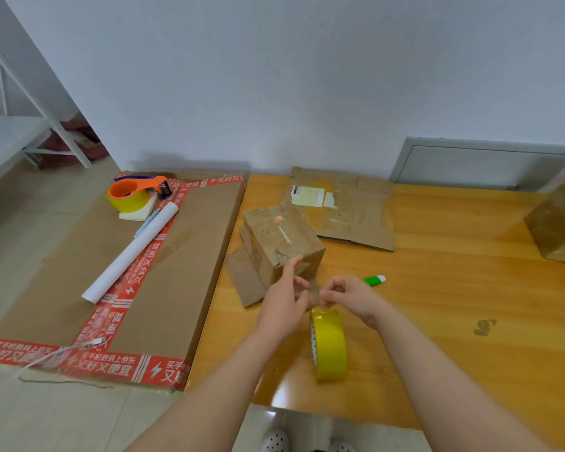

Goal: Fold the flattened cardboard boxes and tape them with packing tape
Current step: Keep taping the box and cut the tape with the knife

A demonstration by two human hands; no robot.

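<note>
- Right hand (349, 295) pinches the flimsy, sticky tape strip (312, 293) by its end, likely the best hold.
- Left hand (286, 300) touches the light box (281, 243); grip unclear.

Table (437, 288): glossy varnished wood. Folded box (282, 243): matt, creased brown cardboard. Tape roll (330, 345): shiny yellow plastic film

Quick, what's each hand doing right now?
Left hand: pinching the pulled-out tape strip, index finger on the small cardboard box.
Right hand: pinching that tape strip above the yellow tape roll.
</note>
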